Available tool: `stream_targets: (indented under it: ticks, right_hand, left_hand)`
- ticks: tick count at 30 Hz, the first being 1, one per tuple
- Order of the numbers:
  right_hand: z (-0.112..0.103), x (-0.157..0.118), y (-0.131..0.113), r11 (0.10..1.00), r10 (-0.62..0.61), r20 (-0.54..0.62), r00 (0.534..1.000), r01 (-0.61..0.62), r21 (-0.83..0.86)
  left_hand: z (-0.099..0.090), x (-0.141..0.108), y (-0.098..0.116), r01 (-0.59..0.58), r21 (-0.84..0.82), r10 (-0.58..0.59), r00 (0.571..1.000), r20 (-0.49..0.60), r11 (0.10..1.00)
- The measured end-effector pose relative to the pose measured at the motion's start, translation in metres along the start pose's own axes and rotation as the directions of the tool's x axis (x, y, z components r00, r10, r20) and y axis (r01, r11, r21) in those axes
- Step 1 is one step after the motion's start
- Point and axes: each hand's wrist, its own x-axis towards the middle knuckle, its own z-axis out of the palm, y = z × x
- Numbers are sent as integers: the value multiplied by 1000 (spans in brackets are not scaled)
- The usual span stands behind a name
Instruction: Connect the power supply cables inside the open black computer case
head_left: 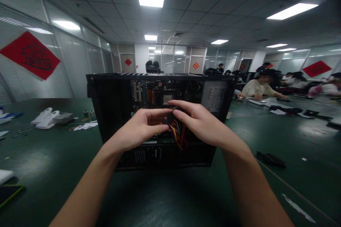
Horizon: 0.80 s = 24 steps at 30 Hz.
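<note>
An open black computer case (92, 103) stands on the table in front of me, its inside facing me. Both hands are at its middle, in front of the motherboard (157, 88). My left hand (140, 127) pinches a dark piece at the top of a bundle of power cables (176, 135), thumb below and fingers above. My right hand (198, 120) closes on the same bundle from the other side, thumb bent in. Red, yellow and black wires hang down below the fingertips. The dark piece is mostly hidden by fingers. A power supply (212, 97) sits at the case's upper right.
On the green table (61, 163) at left lie a white plastic bag (46, 117), a grey box (63, 118) and a green-edged dark device (10, 194). A black item (271, 159) lies at right. Several people work at tables behind, one in a light top (254, 88).
</note>
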Motion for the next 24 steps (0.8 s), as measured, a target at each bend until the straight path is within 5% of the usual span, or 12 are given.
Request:
stream_targets:
  ticks: [9, 24]
  right_hand:
    - [6, 7, 12, 997, -48, -55, 997, 51, 55]
    - [8, 4, 14, 999, -32, -25, 999, 31, -35]
  left_hand:
    - [2, 1, -8, -146, 284, 179, 980, -92, 948]
    - [0, 2, -12, -269, 710, 348, 937, 36, 651]
